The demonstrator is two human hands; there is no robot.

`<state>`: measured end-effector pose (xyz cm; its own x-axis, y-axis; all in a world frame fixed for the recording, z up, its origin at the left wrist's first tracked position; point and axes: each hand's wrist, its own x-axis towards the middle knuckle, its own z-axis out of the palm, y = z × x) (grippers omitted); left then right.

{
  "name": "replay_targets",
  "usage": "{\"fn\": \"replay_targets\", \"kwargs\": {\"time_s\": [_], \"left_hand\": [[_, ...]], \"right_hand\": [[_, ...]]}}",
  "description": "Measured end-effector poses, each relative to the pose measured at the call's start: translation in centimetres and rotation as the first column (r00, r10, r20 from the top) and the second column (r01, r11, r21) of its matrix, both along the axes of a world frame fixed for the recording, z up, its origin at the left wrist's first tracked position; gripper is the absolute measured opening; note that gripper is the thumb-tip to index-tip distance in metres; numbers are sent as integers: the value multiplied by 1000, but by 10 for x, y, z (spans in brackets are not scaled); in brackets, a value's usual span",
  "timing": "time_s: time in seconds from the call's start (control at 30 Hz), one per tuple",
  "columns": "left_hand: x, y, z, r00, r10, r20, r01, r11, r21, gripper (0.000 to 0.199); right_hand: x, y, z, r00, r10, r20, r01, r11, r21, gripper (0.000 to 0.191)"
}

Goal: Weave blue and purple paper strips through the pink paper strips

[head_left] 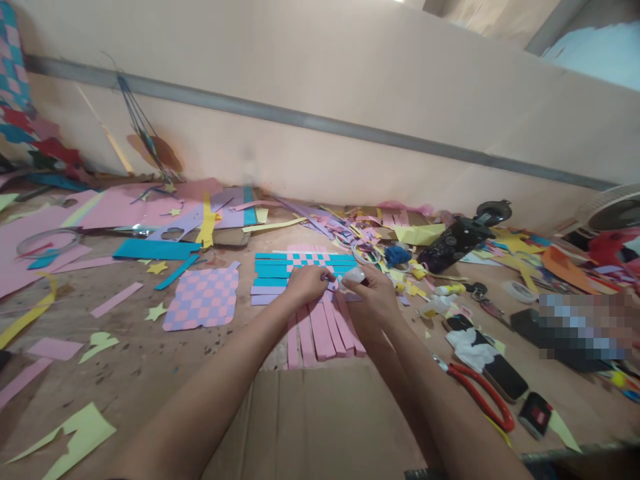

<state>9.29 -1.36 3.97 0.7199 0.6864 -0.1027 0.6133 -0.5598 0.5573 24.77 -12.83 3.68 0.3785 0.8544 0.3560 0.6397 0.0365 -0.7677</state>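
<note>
Head view: the left hand (306, 283) reached forward and pinched the woven paper strips (305, 261). The right hand (367, 297) curled around a small white object (354, 275) just beside it.

The person's left forearm (215, 393) and right forearm (440, 393) are bare and slim, narrowing smoothly into the wrists. The left hand (307, 283) and right hand (367, 297) are bare too, with slender fingers. A thin dark edge (117, 479) shows beneath the left arm, too small to tell what it is.
</note>
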Motion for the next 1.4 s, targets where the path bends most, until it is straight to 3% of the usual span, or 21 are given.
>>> {"fn": "replay_targets", "kwargs": {"time_s": [0.27,0.47,0.57,0.83,1.0,1.4], "left_hand": [[0,0,1,1000,-2,-16,1,1000,-12,38],[0,0,1,999,-11,-35,12,1000,15,39],[0,0,1,999,-8,-43,8,1000,15,39],[2,1,-4,1000,-5,-11,6,1000,10,37],[2,2,-6,1000,-10,-1,10,1000,13,38],[1,1,-4,1000,-14,-6,14,1000,10,37]], "right_hand": [[6,-4,8,1000,-28,14,28,1000,-9,25],[9,-6,6,924,31,-382,-48,998,-35,43],[6,-7,9,887,51,-460,-80,996,-44,48],[11,-3,13,930,116,-349,-165,980,-115,28],[12,5,4,977,70,-201,-91,991,-99,24],[-1,4,2,983,-21,-185,14,999,-40,23]]}}
